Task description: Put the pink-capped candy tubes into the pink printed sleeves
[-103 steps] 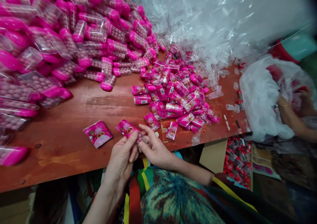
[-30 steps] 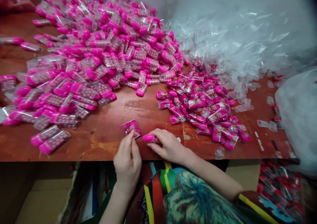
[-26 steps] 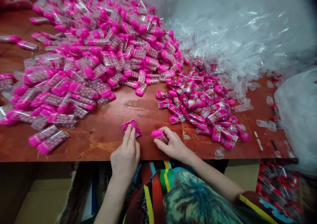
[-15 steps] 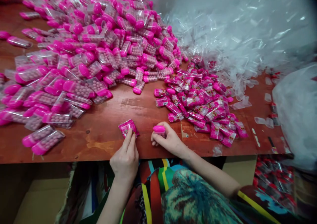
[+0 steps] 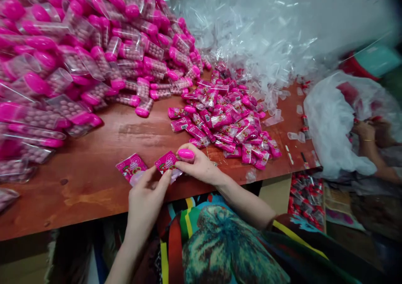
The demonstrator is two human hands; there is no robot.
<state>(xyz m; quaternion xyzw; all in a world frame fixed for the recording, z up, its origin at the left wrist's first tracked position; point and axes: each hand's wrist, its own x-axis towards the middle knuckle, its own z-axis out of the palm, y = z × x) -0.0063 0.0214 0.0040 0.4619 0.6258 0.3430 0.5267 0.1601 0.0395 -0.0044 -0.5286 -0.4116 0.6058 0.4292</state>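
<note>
My right hand [image 5: 201, 166] grips a small tube with a bright pink cap [image 5: 186, 153] at the near edge of the wooden table [image 5: 94, 183]. My left hand [image 5: 146, 196] pinches a pink printed label [image 5: 166, 161] right beside that tube. A second pink label [image 5: 131, 166] lies flat on the table just left of my left fingers. A big heap of pink-capped tubes filled with candy balls [image 5: 78, 58] covers the left and back of the table. A smaller pile of labelled tubes [image 5: 226, 120] lies just beyond my right hand.
A mound of clear plastic sleeves [image 5: 257, 37] fills the back right. A white plastic bag [image 5: 333, 125] sits at the right edge, where another person's hands [image 5: 370, 137] work. Red-capped items [image 5: 301, 192] lie in a box below the table.
My hands have come together: the left has brought a label up against the capped tube in the right. The view swung right, and a second label now shows on the table.
</note>
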